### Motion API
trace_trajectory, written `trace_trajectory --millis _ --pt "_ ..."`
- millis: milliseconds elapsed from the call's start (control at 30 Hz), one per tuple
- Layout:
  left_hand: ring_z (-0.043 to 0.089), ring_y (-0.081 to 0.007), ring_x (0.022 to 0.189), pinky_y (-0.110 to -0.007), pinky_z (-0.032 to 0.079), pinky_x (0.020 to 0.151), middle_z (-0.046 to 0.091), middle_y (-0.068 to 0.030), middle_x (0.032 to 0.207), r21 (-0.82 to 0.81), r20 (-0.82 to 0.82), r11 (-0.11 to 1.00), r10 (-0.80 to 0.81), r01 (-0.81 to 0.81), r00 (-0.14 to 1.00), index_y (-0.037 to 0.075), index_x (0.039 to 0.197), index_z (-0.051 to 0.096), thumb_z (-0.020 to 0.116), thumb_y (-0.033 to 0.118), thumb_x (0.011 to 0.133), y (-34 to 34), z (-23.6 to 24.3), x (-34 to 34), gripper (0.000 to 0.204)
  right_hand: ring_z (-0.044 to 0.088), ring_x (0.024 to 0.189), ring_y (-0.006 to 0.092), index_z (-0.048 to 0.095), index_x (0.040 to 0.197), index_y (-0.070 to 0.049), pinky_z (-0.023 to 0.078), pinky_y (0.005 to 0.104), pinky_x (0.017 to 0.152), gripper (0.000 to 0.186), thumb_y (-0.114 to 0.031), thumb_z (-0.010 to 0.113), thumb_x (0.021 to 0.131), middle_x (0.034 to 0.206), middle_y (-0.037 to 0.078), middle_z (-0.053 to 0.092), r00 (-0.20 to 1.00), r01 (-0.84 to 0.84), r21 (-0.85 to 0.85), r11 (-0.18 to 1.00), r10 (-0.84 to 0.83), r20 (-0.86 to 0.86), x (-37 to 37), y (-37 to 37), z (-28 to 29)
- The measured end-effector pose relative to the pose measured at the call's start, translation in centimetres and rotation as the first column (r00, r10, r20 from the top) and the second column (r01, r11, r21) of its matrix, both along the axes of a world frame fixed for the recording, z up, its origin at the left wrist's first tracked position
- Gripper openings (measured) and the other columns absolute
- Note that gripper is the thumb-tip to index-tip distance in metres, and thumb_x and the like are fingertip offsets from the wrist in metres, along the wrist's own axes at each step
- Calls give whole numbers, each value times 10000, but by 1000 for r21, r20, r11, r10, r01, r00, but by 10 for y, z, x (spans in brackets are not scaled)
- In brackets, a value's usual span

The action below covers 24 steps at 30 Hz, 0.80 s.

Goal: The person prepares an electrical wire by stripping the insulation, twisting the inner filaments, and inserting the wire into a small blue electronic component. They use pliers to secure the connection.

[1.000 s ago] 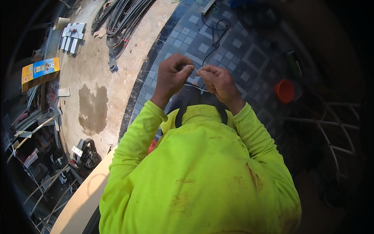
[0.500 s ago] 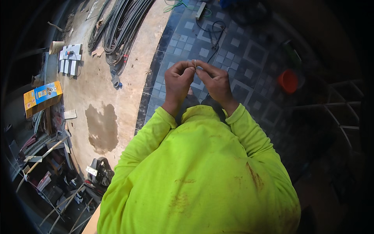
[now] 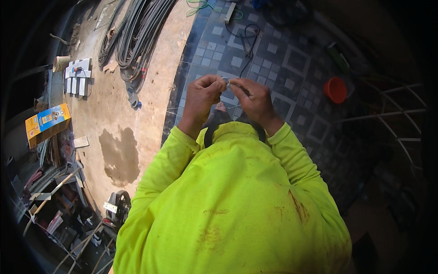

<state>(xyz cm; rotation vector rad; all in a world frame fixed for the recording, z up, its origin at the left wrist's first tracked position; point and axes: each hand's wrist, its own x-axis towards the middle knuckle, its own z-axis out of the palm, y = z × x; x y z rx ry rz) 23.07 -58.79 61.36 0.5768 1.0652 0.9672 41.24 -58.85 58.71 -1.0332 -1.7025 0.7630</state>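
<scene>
Held out in front of my body, my left hand (image 3: 203, 95) and my right hand (image 3: 253, 97) almost meet at the fingertips. Between them is a small thin pale loop (image 3: 226, 81), which looks like string or wire; its exact kind is too small to tell. The left thumb and forefinger pinch one side of it. On the other side the right thumb and forefinger are closed on it. Both forearms wear bright yellow sleeves. Beneath the hands lies a floor of dark patterned tiles (image 3: 237, 61).
Coiled black cables (image 3: 137, 41) lie on the bare ground at upper left, near a yellow-blue box (image 3: 48, 123) and white blocks (image 3: 78, 75). An orange bucket (image 3: 335, 90) stands on the right. A power strip (image 3: 230, 13) with a black cord lies ahead. Clutter with poles fills the lower left.
My hands have lowered slightly and drawn a little apart, the left one shifting left. The small loop now shows more openly between the fingertips. The view has shifted slightly.
</scene>
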Motion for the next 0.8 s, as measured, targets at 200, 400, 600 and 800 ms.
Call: trace_trajectory --millis 200,400,600,800 --pt "416 -17 545 -181 317 467 607 5 767 -66 -70 998 -1 -4 998 27 896 666 707 92 929 -9 6 1 83 696 690 285 668 962 -42 536 351 575 102 -49 730 881 822 104 679 995 -25 70 997 18 102 6 12 10" --pt "406 -19 523 -186 308 457 584 20 736 -149 -135 987 43 -63 990 45 859 656 705 79 920 -12 4 12 85 686 698 254 661 990 -25 529 338 587 143 -6 733 868 826 105 673 994 -82 116 990 73 79 10 17 3" --pt "384 -18 512 -190 289 455 539 47 696 -209 -137 976 33 -62 990 61 851 651 684 80 914 -10 8 23 73 667 706 281 653 969 -60 519 368 603 131 -47 735 868 802 94 647 992 -110 73 991 106 62 10 25 -6" --pt "497 -48 548 -202 365 476 560 30 679 -214 -113 959 163 -184 980 38 874 667 692 105 902 -12 -7 27 76 637 922 297 682 964 -46 499 398 800 168 -23 751 813 902 117 663 998 -67 94 993 66 13 16 28 14"
